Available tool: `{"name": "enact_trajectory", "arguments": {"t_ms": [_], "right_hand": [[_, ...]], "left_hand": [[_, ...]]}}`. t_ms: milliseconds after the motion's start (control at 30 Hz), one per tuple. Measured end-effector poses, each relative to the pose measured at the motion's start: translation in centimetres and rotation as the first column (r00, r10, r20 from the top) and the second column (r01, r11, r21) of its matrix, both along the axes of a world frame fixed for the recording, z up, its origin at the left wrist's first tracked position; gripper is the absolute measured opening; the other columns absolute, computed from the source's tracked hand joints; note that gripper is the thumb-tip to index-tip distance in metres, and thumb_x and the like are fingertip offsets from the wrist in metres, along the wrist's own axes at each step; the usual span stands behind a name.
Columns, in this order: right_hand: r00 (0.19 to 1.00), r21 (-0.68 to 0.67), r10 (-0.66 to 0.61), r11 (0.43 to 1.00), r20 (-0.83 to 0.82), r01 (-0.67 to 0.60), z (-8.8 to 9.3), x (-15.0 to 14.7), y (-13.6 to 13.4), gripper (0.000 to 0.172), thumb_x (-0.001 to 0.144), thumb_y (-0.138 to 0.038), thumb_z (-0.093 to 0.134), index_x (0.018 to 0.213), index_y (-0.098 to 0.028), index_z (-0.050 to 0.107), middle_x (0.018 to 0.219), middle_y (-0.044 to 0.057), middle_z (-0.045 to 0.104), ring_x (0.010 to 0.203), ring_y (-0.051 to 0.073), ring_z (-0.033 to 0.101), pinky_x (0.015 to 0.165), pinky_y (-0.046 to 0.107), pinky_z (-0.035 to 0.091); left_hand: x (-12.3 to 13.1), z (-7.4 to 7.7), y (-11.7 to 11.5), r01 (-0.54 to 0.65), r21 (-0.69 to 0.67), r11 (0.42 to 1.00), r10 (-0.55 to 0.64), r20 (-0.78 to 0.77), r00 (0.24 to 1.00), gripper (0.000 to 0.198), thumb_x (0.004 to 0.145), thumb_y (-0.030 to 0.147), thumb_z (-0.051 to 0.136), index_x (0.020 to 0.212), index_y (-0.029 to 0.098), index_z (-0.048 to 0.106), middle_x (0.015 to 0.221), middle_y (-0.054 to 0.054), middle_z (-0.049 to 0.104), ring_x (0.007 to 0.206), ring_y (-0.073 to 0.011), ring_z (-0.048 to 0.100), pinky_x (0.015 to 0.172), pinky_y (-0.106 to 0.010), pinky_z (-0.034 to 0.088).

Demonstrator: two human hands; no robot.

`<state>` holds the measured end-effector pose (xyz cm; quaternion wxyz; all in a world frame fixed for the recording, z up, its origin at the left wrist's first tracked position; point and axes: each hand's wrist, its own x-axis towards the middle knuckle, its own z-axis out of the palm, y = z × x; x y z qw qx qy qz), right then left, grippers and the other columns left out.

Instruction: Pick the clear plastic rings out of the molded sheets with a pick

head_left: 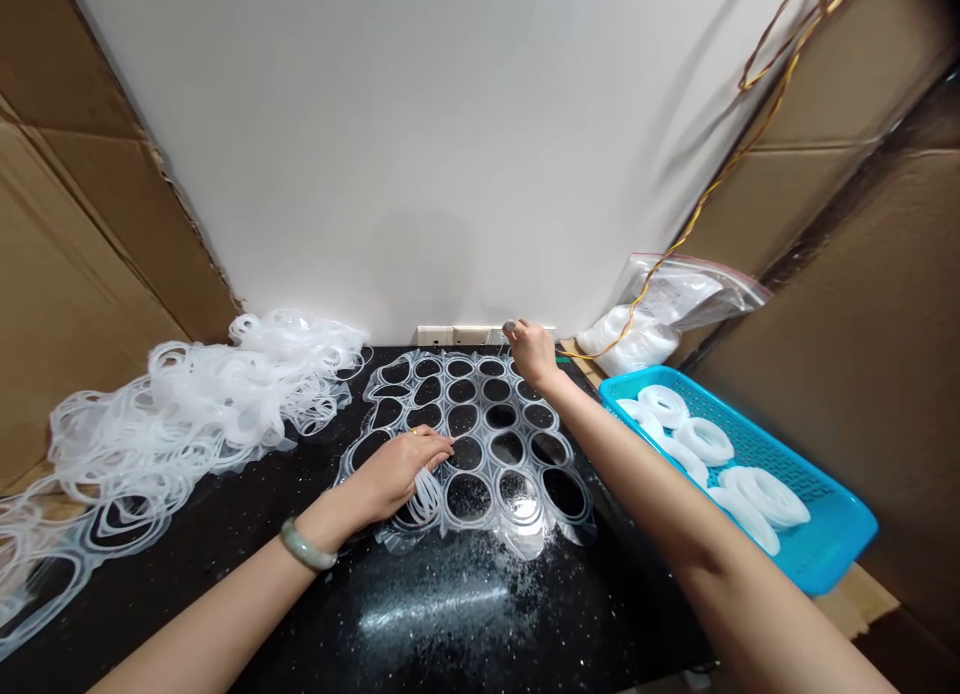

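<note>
A translucent sheet (495,479) with rows of round holes lies flat on the dark speckled tabletop. Over its left part, my left hand (411,464) has its fingers closed on a bunch of thin white rings (427,499) that hang below the palm. A pale green bangle (307,546) circles my left wrist. At the sheet's far right corner, my right hand (534,352) is closed in a pinch, and a small grey round thing (511,326) shows at its fingers. What the right fingers grip is hidden.
Tangled translucent ring scraps (217,404) heap up at left. To the right stands a blue basket (840,514) with bundled white rings (705,441). Behind it lie clear plastic bags (637,339). A twisted yellow-brown wire (701,199) hangs down. Cardboard (862,304) flanks the table.
</note>
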<state>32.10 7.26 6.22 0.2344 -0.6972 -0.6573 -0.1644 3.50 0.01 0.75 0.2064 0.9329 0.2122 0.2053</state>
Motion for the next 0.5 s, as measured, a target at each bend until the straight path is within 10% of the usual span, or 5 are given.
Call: {"name": "enact_trajectory", "arguments": {"t_ms": [167, 367, 500], "right_hand": [[0.904, 0.084, 0.095, 0.994, -0.417, -0.066, 1.5, 1.5, -0.9, 0.023, 0.090, -0.023, 0.052, 0.088, -0.013, 0.073, 0.086, 0.010, 0.072, 0.080, 0.018, 0.064, 0.066, 0.025, 0.041], [0.395, -0.017, 0.226, 0.851, -0.891, -0.525, 1.9, -1.8, -4.7, 0.028, 0.069, -0.037, 0.074, 0.075, -0.010, 0.069, 0.064, 0.006, 0.068, 0.039, 0.007, 0.042, 0.039, 0.022, 0.030], [0.206, -0.016, 0.180, 0.715, -0.962, -0.699, 2.0, -4.6, -7.1, 0.029, 0.063, -0.037, 0.078, 0.074, -0.013, 0.068, 0.058, 0.001, 0.065, 0.035, 0.004, 0.036, 0.035, 0.021, 0.022]], "left_hand": [[0.0, 0.4, 0.4, -0.013, -0.029, 0.999, 0.012, -0.014, 1.000, 0.030, 0.103, 0.031, 0.039, 0.117, 0.021, 0.064, 0.113, -0.008, 0.067, 0.103, -0.0210, 0.063, 0.091, -0.037, 0.051], [1.6, 2.4, 1.3, -0.216, -0.108, 0.971, 0.238, 0.282, 0.930, 0.040, 0.097, 0.035, 0.053, 0.135, 0.024, 0.049, 0.114, -0.009, 0.063, 0.105, -0.0230, 0.061, 0.093, -0.043, 0.050], [3.1, 3.1, 1.9, -0.165, -0.188, 0.968, 0.226, 0.373, 0.900, 0.059, 0.086, 0.036, 0.067, 0.139, 0.024, 0.045, 0.136, -0.012, 0.051, 0.123, -0.0265, 0.052, 0.103, -0.047, 0.043]]}}
